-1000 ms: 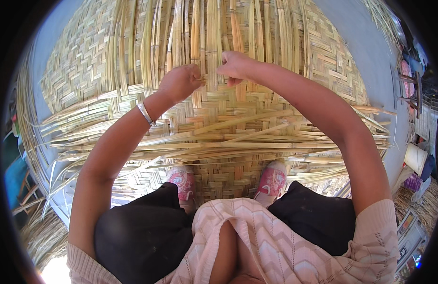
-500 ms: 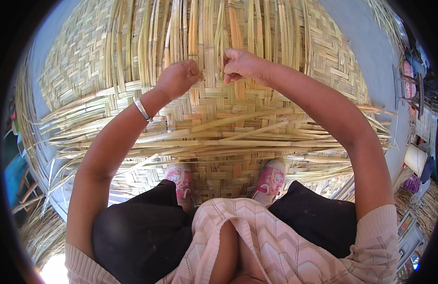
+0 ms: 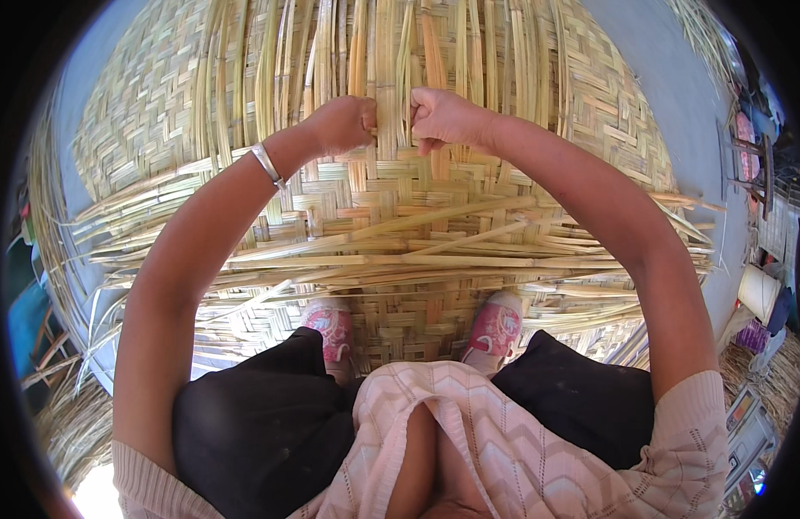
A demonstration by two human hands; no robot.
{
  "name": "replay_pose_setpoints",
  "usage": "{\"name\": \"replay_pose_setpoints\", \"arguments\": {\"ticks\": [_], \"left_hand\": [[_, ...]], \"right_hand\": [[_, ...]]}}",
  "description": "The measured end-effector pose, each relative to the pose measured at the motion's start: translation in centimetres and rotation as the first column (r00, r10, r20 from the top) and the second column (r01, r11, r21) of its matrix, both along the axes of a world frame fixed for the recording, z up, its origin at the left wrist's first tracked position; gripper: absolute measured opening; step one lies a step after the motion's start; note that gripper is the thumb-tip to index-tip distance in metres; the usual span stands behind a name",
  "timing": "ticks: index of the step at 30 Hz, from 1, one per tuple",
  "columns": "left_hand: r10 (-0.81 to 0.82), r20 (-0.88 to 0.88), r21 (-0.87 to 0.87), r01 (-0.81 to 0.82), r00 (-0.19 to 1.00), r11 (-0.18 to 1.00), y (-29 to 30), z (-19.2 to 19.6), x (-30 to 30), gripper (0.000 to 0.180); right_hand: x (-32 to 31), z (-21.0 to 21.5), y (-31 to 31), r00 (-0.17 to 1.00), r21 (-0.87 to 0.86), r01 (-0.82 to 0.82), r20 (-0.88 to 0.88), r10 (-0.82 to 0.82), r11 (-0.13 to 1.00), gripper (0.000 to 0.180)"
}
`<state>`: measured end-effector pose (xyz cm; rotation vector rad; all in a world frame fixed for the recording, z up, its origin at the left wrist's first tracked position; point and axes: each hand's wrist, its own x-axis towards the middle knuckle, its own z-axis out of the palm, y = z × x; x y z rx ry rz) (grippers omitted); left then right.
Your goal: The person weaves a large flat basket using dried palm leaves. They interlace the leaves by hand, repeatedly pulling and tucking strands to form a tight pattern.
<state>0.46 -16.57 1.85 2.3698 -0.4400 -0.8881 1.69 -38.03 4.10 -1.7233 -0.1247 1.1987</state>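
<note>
A large mat (image 3: 149, 95) of pale yellow-green split-bamboo strips lies under me, woven in a zigzag pattern. Lengthwise strips (image 3: 270, 60) run away from me over its middle. My left hand (image 3: 346, 125), below a silver bangle (image 3: 266, 166), is closed at the edge of the central strips. Facing it a short way to the right, my right hand (image 3: 452, 119) is closed too, its curled fingers on a lengthwise strip. The fingers hide the parts they grip. Nearer to me, several loose crosswise strips (image 3: 469, 261) lie over the weave.
My pink shoes (image 3: 329, 327) rest on the near part of the mat. Grey floor (image 3: 677, 112) shows beyond its sides. Strip ends stick out left and right. Dry stalks (image 3: 80, 432) lie at the lower left; a white bucket (image 3: 759, 291) stands at the right.
My left hand has moved slightly up and to the right, its forearm turning with it. My right hand has barely shifted and stays closed.
</note>
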Motion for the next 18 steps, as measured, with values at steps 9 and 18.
{"name": "replay_pose_setpoints", "arguments": {"ticks": [9,18], "left_hand": [[0.112,-0.018,-0.132,-0.113,0.994,0.985,0.8,-0.7,-1.1,0.018],[0.100,0.056,-0.169,-0.089,0.993,0.982,1.2,-1.6,-1.7,0.030]], "right_hand": [[1.1,-1.8,1.7,0.889,-0.354,-0.362,0.149,0.434,0.862,0.022],[0.4,-3.9,0.5,0.998,-0.078,-0.044,0.035,0.047,0.996,0.015]]}}
